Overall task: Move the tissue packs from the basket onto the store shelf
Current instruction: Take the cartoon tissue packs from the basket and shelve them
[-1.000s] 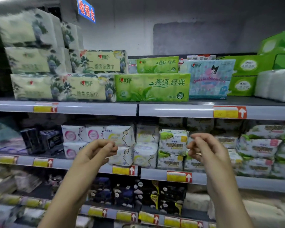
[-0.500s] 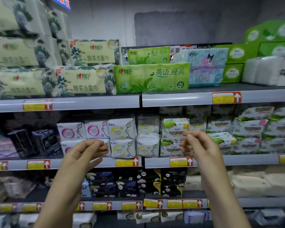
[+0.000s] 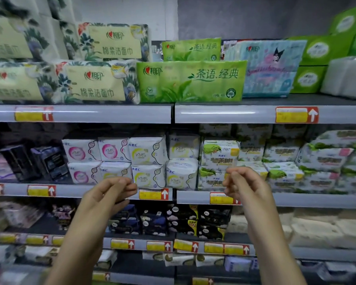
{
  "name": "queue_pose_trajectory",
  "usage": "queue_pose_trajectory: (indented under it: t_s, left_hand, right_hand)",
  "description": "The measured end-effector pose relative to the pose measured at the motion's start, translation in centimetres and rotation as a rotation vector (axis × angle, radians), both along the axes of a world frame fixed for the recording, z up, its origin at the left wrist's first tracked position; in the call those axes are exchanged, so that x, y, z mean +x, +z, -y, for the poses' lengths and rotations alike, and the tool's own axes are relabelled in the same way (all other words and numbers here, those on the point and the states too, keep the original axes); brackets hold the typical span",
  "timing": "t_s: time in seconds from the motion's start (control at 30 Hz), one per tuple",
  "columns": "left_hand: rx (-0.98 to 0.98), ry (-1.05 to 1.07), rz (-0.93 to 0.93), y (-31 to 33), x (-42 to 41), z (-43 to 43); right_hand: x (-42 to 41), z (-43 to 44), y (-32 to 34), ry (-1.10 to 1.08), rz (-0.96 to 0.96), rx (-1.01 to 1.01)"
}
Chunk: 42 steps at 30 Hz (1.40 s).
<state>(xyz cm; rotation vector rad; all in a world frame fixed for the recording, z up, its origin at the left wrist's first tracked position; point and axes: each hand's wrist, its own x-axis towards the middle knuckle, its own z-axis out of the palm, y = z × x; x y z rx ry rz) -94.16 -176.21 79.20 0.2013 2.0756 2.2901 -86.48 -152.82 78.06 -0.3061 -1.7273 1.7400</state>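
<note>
- left hand (image 3: 109,194): raised in front of the middle shelf edge, fingers loosely bent toward the thumb, holds nothing
- right hand (image 3: 245,186): same height, well apart from the left one, fingers loosely curled, holds nothing
- both forearms come up from the bottom of the view; neither hand touches any pack
- long green plastic-wrapped tissue pack (image 3: 191,82): on the grey top shelf (image 3: 132,114), at the front edge, standing on its long side, well above both hands
- smaller green tissue pack (image 3: 191,49): behind and above the long one
- cream floral tissue packs (image 3: 95,83): left of the green pack and touching it, stacked in two or more rows; far left ones blurred
- pale blue tissue pack with a black cartoon figure (image 3: 269,68): just right of the green pack, set further back
- green cardboard tissue boxes (image 3: 317,50): stacked at the right end, with white plain-wrapped packs (image 3: 347,77) beside them
- yellow and red price tag (image 3: 296,114): on the top shelf's edge strip, right half
- white pad packs with pink and yellow circles (image 3: 146,151): middle shelf, two rows high, behind the left hand
- white and green pad packs (image 3: 220,153): middle shelf, behind the right hand
- dark packs (image 3: 193,221): on the shelf below, between the two forearms
</note>
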Motion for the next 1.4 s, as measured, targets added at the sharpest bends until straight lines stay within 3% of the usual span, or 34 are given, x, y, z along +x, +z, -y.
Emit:
queue_pose_trajectory:
  t_s: [0.5,0.87,1.4]
  left_hand:
    - [-0.011,0.021,0.214,-6.3,-1.9,0.5]
    - [-0.044,0.069,0.306,-10.5,-2.5,1.7]
    - [-0.210,0.066,0.525,-23.1,-3.1,4.1]
  right_hand:
    - [-3.1,0.8,-7.4,0.039,0.284,-0.116]
    - [-3.5,2.0,-11.5,0.095,0.427,-0.071]
    - [-4.5,5.3,-25.5,0.134,0.716,-0.140]
